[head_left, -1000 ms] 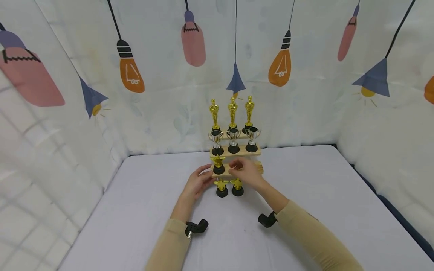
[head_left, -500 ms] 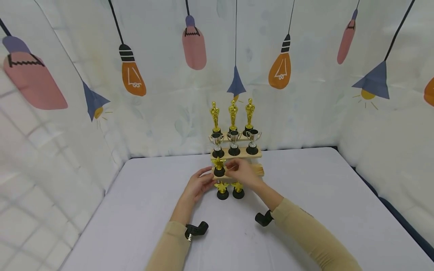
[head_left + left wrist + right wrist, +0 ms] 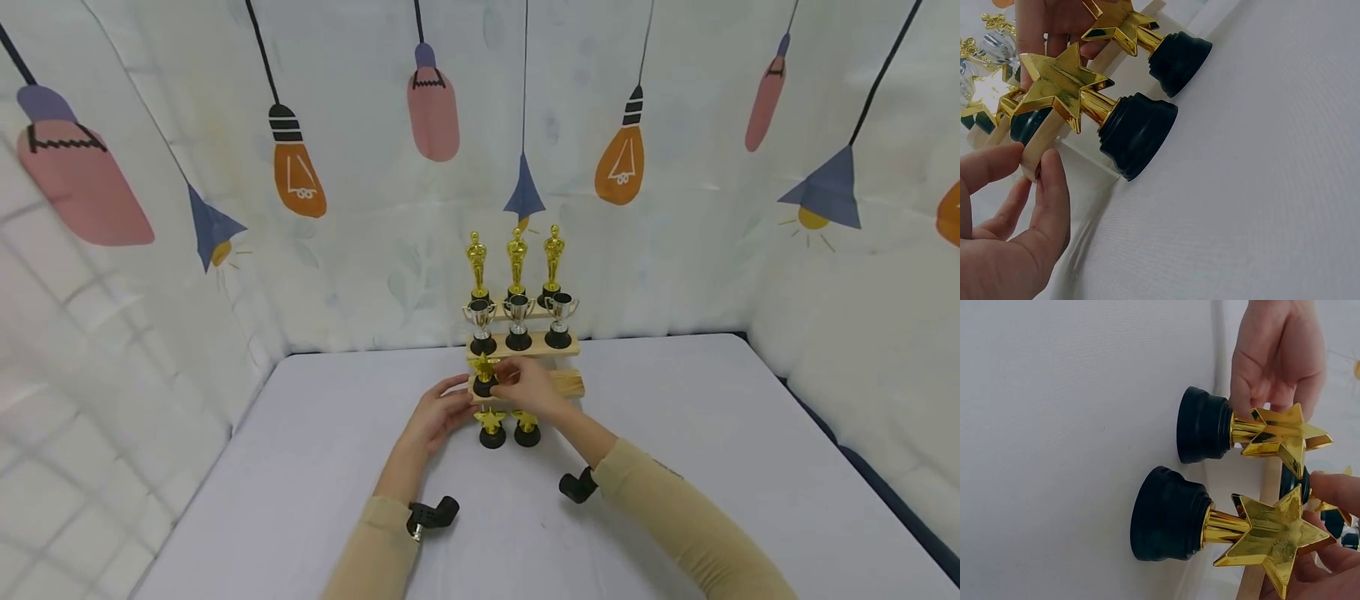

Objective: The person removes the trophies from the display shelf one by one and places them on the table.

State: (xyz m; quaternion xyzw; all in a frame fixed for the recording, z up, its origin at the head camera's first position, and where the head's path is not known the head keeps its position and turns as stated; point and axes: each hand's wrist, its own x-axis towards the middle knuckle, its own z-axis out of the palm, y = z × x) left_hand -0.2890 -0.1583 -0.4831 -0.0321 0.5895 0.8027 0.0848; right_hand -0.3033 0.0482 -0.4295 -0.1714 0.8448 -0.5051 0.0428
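Observation:
My left hand (image 3: 437, 419) pinches the left end of the lowest wooden shelf (image 3: 1040, 150) of a stepped stand between thumb and fingers. On that shelf's left side stands a gold star trophy (image 3: 485, 375) with a black base. From its right, my right hand (image 3: 527, 386) holds this trophy; the fingertip (image 3: 1322, 482) meets its base, though the grip is partly hidden in the right wrist view. Two more star trophies, a left one (image 3: 492, 429) and a right one (image 3: 527, 430), stand upright on the table in front of the shelf.
Three silver cup trophies (image 3: 518, 321) fill the middle shelf (image 3: 542, 343). Behind them, three gold figure trophies (image 3: 517, 260) line the top shelf. White table (image 3: 315, 467) surrounds the stand, and a patterned curtain (image 3: 360, 275) hangs close behind.
My right hand has moved left along the lowest shelf to the star trophy there. The left hand stays at the shelf's end. The head view has tilted slightly up.

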